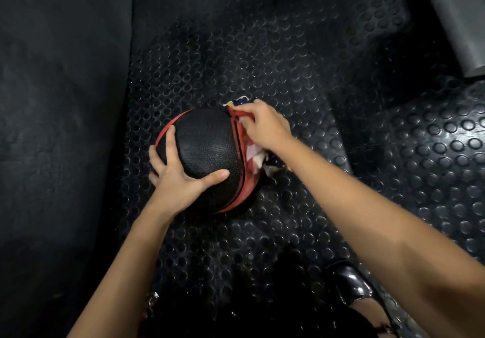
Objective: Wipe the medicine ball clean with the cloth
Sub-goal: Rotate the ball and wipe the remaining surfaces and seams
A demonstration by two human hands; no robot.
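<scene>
Black textured rubber medicine ball (207,151) with red seam stripes, resting on black studded rubber floor mat (275,49), just left of frame centre.

Left hand (175,173) laid on lower left side of ball. Fingers (169,138) straight and spread wide over the red stripe at the ball's left edge; thumb stretched rightward across the black panel toward frame centre. Palm flat against ball, nothing pinched or gripped.

Right hand (263,125) at upper right side of ball, fingers curled round a bunched patterned cloth (253,151) of white, red and dark blue with small pale dots. Cloth pressed against ball's right flank, just beside the double red stripe. Part of cloth showing above the knuckles at the ball's top right; more of it hanging below the wrist, down toward the mat at the ball's lower right. Fingertips partly hidden behind cloth and stripe.

Both bare forearms entering from bottom of frame, left from lower left, right from lower right.

Smooth dark matte floor panel (57,101) filling left third of frame, meeting studded mat along a straight seam. Grey flat-sided object (456,20) in upper right corner, cut off by frame edge; cannot identify. Glossy black shoe (349,282) at lower right, on the mat, partly beneath right forearm. Dark clothing at bottom centre, detail too dim to tell.
</scene>
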